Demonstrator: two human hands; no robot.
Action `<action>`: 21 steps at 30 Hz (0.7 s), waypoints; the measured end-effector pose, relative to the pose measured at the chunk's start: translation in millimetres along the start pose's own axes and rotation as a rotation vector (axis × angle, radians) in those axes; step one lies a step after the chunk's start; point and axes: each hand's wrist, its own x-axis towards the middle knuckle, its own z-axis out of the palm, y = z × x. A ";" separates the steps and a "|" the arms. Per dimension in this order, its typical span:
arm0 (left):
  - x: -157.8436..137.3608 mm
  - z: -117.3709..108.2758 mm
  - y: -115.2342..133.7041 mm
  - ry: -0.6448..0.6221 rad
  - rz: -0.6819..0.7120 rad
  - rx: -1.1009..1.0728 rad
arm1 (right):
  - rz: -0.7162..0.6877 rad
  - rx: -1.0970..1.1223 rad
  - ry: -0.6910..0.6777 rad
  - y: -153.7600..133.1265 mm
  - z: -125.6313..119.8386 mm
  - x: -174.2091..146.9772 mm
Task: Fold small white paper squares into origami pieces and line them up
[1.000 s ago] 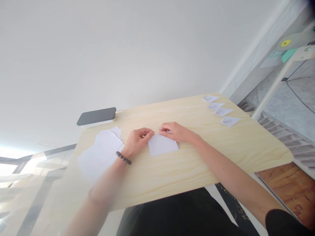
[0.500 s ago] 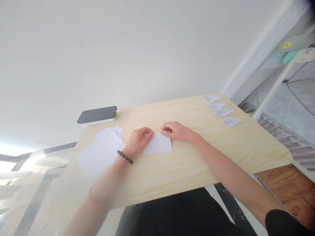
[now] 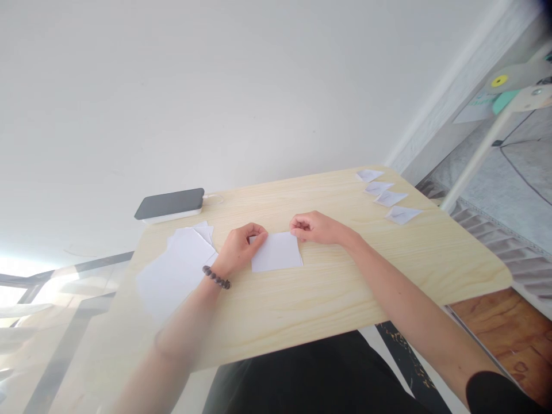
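Observation:
A small white sheet of paper [image 3: 276,254], folded with its layers slightly apart at the right edge, lies on the wooden table in front of me. My left hand [image 3: 245,244], with a dark bead bracelet [image 3: 216,278] at the wrist, pinches the paper's upper left corner. At the upper right corner, my right hand [image 3: 313,227] has its thumb and curled fingers closed on the paper's edge. Beside my left wrist, several loose white sheets [image 3: 175,267] overlap on the table.
Several folded paper pieces [image 3: 403,215] stand in a row at the table's [image 3: 345,287] far right. A dark-topped phone-like device [image 3: 170,204] with a white cable lies at the back left edge, near the wall [image 3: 259,86]. A white metal pole [image 3: 478,155] rises beyond the right side.
My right hand has slid a little to the right along the paper's top edge, toward its corner. My left hand has stayed nearly in place.

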 end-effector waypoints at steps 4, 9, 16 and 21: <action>-1.5 3.1 3.7 0.006 -0.012 -0.009 | -0.065 -0.032 0.049 -5.7 6.9 2.1; -0.9 4.6 3.1 0.044 -0.045 -0.029 | -0.132 -0.018 0.109 -10.0 16.8 4.8; -0.9 4.3 3.0 0.068 -0.018 -0.090 | -0.155 -0.048 0.150 -7.9 23.6 8.4; -0.7 3.0 0.7 0.062 -0.047 -0.079 | -0.184 -0.073 0.146 -5.6 12.7 7.4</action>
